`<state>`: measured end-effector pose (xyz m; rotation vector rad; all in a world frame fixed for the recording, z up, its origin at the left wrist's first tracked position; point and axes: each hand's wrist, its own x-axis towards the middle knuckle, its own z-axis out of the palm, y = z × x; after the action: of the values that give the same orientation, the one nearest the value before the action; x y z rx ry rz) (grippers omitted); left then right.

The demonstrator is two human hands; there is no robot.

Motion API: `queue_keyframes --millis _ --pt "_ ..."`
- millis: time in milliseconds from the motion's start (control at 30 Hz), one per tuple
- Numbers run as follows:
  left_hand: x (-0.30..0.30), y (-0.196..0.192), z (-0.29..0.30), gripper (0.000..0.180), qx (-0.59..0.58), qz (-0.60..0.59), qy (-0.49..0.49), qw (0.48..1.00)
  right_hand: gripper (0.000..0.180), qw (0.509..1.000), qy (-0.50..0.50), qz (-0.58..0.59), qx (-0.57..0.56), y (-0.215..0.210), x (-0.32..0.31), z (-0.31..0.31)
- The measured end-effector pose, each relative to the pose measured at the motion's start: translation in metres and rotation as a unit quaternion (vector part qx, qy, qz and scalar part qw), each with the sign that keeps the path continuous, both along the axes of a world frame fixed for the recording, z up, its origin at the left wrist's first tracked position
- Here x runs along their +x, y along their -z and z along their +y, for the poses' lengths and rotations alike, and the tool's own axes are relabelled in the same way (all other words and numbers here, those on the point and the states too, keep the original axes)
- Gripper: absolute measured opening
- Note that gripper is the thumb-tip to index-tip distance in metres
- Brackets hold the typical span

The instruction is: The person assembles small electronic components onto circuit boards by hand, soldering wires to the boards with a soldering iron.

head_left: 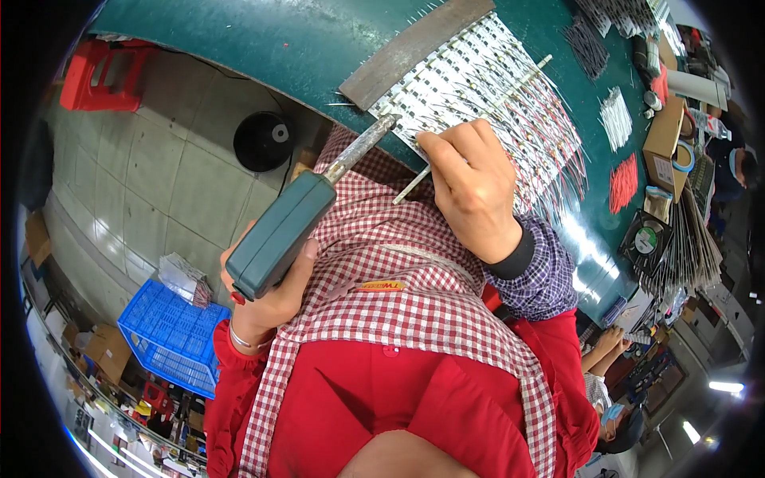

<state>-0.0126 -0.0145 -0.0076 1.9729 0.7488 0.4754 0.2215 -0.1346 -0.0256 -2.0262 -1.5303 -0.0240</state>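
My left hand (275, 295) grips a dark green soldering gun (283, 231). Its long, worn metal barrel (358, 151) slants up to the near edge of a panel of small white circuit boards (434, 76). Rows of dark parts and many white and red wires (542, 131) cover the panel. Above its near corner, my right hand (470, 179) is closed, thumb and forefinger pinched. From under that hand a thin pale rod (412, 185) sticks out toward my lap; whether the fingers hold it is hidden. A brown metal bar (418, 52) lies along the panel's left side.
Bundles of white wires (615, 118), red wires (623, 183) and dark wires (586, 46) lie on the green table (263, 40). A cardboard box (665, 147) and fan (644, 237) stand right. Left are a black bin (263, 142), red stool (107, 76) and blue crate (171, 331).
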Motion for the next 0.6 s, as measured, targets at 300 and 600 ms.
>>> queue_keyframes --millis 300,600 --pt "0.0020 -0.0042 -0.0024 0.018 -0.031 0.016 0.007 0.999 0.026 1.000 -0.002 0.002 -0.015 0.0001 -0.0013 0.0006" --pt "0.0051 -0.0068 -0.0006 0.018 -0.022 0.038 0.030 0.999 0.024 1.000 -0.003 -0.003 -0.021 0.0000 -0.0002 0.0024"
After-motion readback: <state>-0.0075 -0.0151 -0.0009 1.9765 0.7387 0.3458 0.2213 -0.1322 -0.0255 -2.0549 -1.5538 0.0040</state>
